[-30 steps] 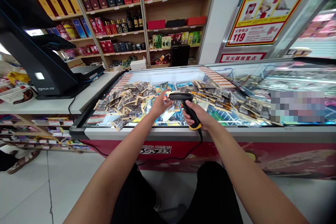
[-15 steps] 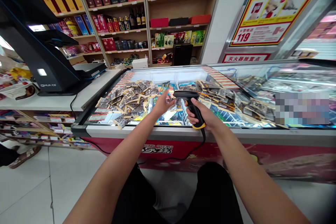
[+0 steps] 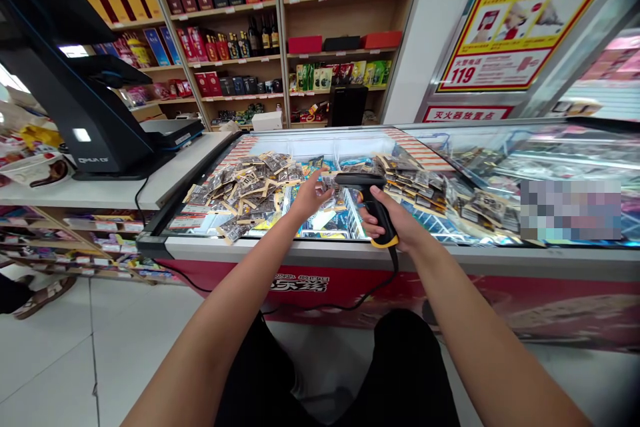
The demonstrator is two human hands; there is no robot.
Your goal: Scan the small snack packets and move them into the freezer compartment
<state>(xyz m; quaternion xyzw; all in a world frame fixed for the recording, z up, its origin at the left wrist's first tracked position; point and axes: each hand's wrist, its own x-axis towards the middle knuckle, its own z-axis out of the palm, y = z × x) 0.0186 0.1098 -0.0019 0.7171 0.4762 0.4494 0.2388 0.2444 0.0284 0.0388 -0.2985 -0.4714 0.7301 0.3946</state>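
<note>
My right hand (image 3: 395, 217) is wrapped around the grip of a black and yellow barcode scanner (image 3: 361, 180), whose head points left. A cable hangs from the scanner's base. Just left of the scanner head is my left hand (image 3: 310, 199), with thumb and fingers apart and nothing visibly held. Both hands are over the glass top of a chest freezer (image 3: 240, 248). A loose heap of small clear-and-tan snack packets (image 3: 250, 183) lies on the glass to the left. More packets (image 3: 415, 180) are stacked in overlapping rows to the right of the scanner.
A dark scale terminal (image 3: 107, 140) stands on the white counter (image 3: 170, 180) at left. Behind the freezer are shelves (image 3: 240, 61) of boxes and bottles. The scanner cable (image 3: 350, 303) loops across the freezer front. Another person's sandalled foot (image 3: 47, 297) shows at far left.
My right hand has shifted slightly right with the scanner, widening the gap to my left hand. The bright glow by my left fingertips is gone. The packet heaps look unchanged.
</note>
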